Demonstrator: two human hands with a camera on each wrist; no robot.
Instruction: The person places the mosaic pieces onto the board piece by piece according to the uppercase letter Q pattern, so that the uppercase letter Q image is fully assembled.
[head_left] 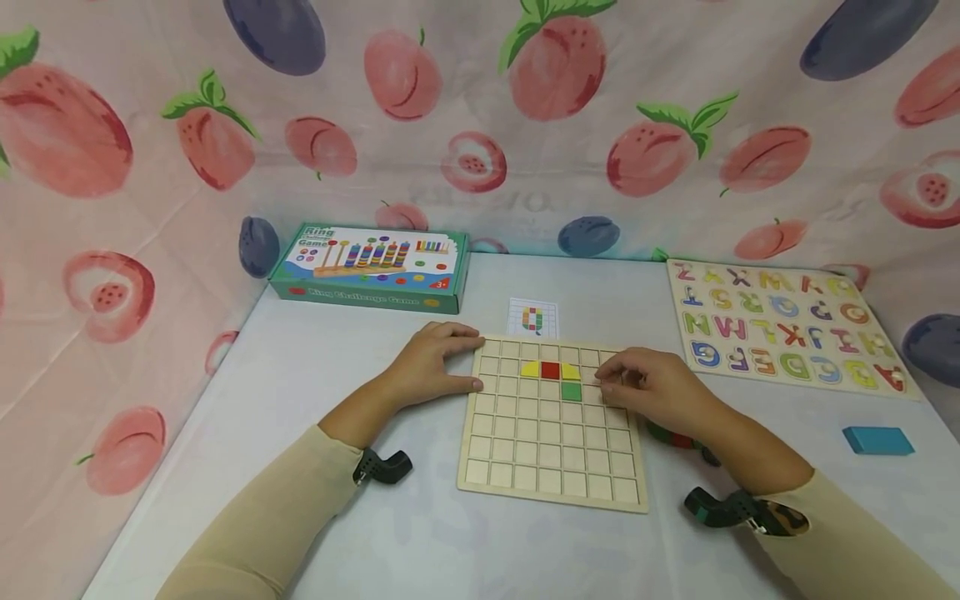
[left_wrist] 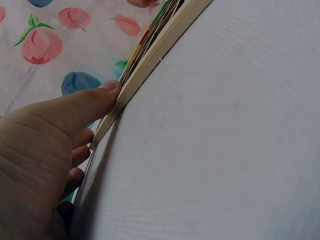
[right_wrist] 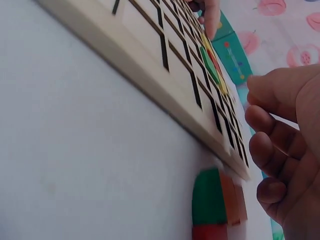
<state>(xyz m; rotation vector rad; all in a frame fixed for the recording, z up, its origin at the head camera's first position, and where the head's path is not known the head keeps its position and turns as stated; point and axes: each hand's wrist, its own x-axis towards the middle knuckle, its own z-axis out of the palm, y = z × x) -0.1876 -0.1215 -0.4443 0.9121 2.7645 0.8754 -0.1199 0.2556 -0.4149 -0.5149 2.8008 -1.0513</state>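
Note:
A wooden grid board (head_left: 525, 454) lies on the white table. Set in its upper cells are a red square (head_left: 550, 370) between two yellow pieces, one on the left (head_left: 531, 369) and one on the right (head_left: 570, 372), plus a green square (head_left: 572, 391) below the right one. My left hand (head_left: 423, 362) touches the board's left edge with thumb and fingertips, its fingers fairly straight. Over the right edge hovers my right hand (head_left: 652, 383), fingers loosely bent; the right wrist view shows nothing between them. Green and red blocks (right_wrist: 209, 197) lie beside the board, partly hidden under that hand in the head view.
Behind the board lies a small card (head_left: 533, 318) with a coloured letter pattern. A green Ring Challenge Game box (head_left: 367, 267) sits back left. An alphabet puzzle board (head_left: 787, 325) lies back right, with a blue block (head_left: 877, 440) nearer. Fruit-patterned cloth hangs behind the table.

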